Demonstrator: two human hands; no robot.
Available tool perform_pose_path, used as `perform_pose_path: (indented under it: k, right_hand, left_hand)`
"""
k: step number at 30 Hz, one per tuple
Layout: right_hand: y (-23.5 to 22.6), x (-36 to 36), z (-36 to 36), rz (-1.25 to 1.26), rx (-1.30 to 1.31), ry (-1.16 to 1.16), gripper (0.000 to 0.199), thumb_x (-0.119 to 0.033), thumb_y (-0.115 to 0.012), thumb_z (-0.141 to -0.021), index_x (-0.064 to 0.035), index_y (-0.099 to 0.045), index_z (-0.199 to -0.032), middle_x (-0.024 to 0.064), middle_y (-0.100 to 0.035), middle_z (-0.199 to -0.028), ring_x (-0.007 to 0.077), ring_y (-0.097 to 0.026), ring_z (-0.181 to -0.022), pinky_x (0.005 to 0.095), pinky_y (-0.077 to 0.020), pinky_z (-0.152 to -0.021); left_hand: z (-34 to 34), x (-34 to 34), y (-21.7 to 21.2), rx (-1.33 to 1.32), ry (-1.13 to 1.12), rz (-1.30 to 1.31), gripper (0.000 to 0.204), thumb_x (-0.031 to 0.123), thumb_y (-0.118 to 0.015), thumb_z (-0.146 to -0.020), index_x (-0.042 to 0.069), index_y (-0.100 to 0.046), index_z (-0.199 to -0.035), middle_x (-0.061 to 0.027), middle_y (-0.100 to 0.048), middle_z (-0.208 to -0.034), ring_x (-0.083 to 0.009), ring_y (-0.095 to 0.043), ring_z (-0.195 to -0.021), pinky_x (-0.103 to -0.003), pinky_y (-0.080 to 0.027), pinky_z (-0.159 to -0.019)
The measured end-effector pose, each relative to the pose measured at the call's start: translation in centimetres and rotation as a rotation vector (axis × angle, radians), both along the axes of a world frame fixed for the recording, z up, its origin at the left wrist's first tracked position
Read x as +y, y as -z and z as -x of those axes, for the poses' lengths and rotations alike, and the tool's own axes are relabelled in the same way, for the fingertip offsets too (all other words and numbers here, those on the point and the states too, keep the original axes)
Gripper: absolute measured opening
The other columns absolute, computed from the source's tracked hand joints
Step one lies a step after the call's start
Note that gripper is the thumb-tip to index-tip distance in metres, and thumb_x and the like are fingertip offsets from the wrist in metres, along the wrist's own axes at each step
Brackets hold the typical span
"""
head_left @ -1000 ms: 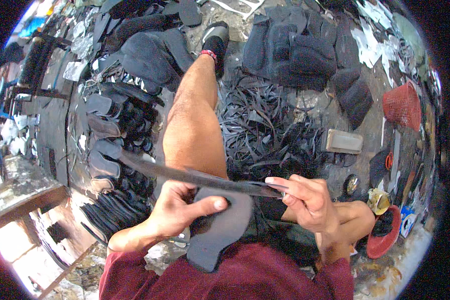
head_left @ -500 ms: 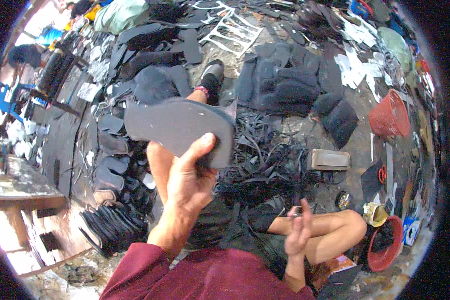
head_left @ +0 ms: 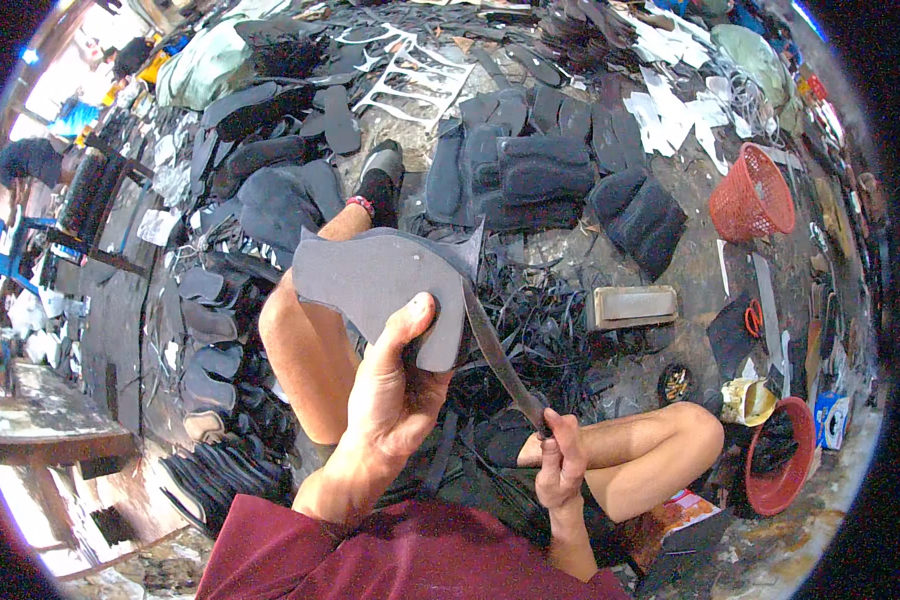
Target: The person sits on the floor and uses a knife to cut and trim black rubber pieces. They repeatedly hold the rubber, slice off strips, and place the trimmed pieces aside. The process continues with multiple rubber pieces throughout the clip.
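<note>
My left hand (head_left: 395, 395) grips a grey sole-shaped sheet (head_left: 380, 275), thumb on its upper face and fingers underneath. A pointed dark sliver stands out at the sheet's far right corner. Closed fingers of my right hand (head_left: 560, 460) hold the near end of a long, narrow dark strip-like piece (head_left: 502, 358). It slants away and leftward, its far end meeting the sheet's right edge. Whether it is a blade or a cut strip I cannot tell. Beyond it lies a tangled heap of thin black offcuts (head_left: 545, 310).
Black padded pieces (head_left: 545, 170) lie stacked ahead. Dark curved pieces (head_left: 210, 375) line the left, near a wooden table (head_left: 60, 445). To the right are a pale rectangular block (head_left: 633, 306), red scissors (head_left: 753, 318), a red basket (head_left: 750, 195) and a red tub (head_left: 805, 450). My bent legs flank the heap.
My right hand has moved left and slightly nearer, and the long dark piece now spans from it to the sheet. My left hand and the sheet have shifted slightly right and nearer; the view has shifted.
</note>
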State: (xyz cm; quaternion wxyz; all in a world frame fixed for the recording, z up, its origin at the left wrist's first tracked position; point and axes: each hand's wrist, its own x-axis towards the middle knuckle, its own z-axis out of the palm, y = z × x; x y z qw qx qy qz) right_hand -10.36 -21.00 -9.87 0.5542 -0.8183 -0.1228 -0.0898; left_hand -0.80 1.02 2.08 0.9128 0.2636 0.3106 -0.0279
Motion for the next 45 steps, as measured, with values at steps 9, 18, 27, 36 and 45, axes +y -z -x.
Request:
perform_pose_path:
  k: [9,18,27,36,45]
  right_hand:
    - [-6.4,-2.2,-2.5,0.129,0.190,-0.196,0.032,-0.017,-0.053,-0.098,0.0001,-0.063,-0.122,0.0125,-0.059,-0.080,0.0265,-0.053,-0.068,0.0366,-0.0442,-0.064]
    - [-4.5,2.7,-6.7,0.311,0.185,-0.318,0.039,-0.002,-0.058,-0.091,-0.0091,-0.062,-0.129,0.0116,-0.062,-0.082,0.0237,-0.062,-0.067,0.0369,-0.0497,-0.062]
    - [-3.5,9.8,-10.4,0.180,0.228,-0.366,0.043,-0.006,-0.060,-0.091,-0.0101,-0.059,-0.133,0.0143,-0.068,-0.111,0.0263,-0.069,-0.092,0.0319,-0.0527,-0.079]
    - [-6.2,12.2,-9.7,-0.041,0.150,-0.357,0.045,-0.015,-0.059,-0.093,-0.0186,-0.056,-0.138,0.0135,-0.067,-0.095,0.0288,-0.069,-0.086,0.0342,-0.0540,-0.074]
    - [-3.7,7.9,-1.7,-0.070,0.328,-0.339,0.034,-0.011,-0.053,-0.098,-0.0008,-0.059,-0.130,0.0137,-0.068,-0.103,0.0251,-0.065,-0.081,0.0359,-0.0522,-0.075]
  left_hand:
    - [3.8,1.6,4.6,-0.013,0.205,-0.131,0.049,0.026,-0.081,-0.074,0.005,-0.060,-0.113,-0.0052,-0.067,-0.097,-0.0215,-0.066,-0.088,-0.034,-0.055,-0.082]
    - [6.3,4.5,6.0,-0.005,0.516,-0.301,0.068,0.010,-0.089,-0.061,0.000,-0.056,-0.121,-0.0087,-0.065,-0.108,-0.0229,-0.064,-0.101,-0.037,-0.052,-0.089]
    - [6.2,6.5,5.7,-0.094,0.693,-0.351,0.076,0.013,-0.092,-0.060,0.000,-0.055,-0.126,-0.0075,-0.066,-0.111,-0.0202,-0.062,-0.102,-0.036,-0.050,-0.093]
    - [7.1,8.5,3.6,-0.352,0.603,-0.676,0.070,0.025,-0.085,-0.075,-0.002,-0.053,-0.132,-0.0096,-0.067,-0.109,-0.0229,-0.062,-0.107,-0.037,-0.048,-0.096]
    - [5.4,10.1,2.7,-0.036,0.317,-0.317,0.035,0.028,-0.072,-0.089,0.001,-0.069,-0.111,-0.0057,-0.071,-0.097,-0.0121,-0.066,-0.079,-0.027,-0.054,-0.071]
